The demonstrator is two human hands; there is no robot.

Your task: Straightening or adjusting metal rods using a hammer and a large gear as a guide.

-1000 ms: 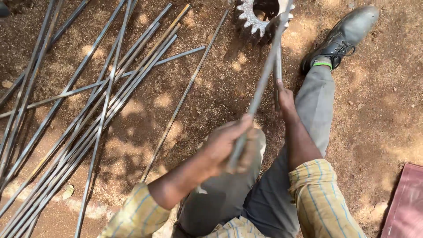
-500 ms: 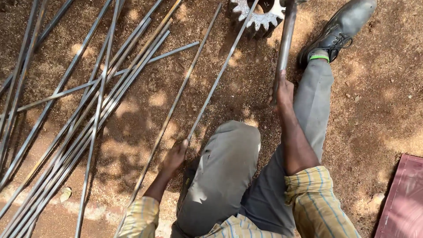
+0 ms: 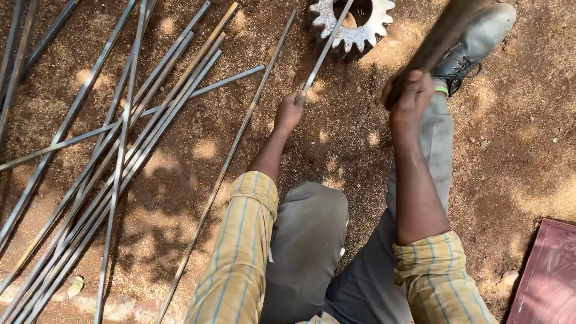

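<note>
Left hand [image 3: 290, 112] closed on a thin steel rod [image 3: 325, 51] that runs up across the toothed gear [image 3: 352, 23] on the dirt. Right hand [image 3: 408, 91] gripping a blurred dark bar [image 3: 441, 36] — likely mid-swing. Looks like the straightening step: rod needs holding steady on the gear, bar landing square on it.

The thick bar [image 3: 441, 39] in my right hand [image 3: 409, 96] is smeared by motion, and its far end runs off the top edge at one o'clock. The gear wheel [image 3: 351, 24] is cropped at twelve o'clock. The thin rod [image 3: 321, 57] my left hand [image 3: 290, 112] grips crosses that gear and leaves the picture; its tip is unseen. The reddish panel [image 3: 549, 273] is cut off at four o'clock.
</note>
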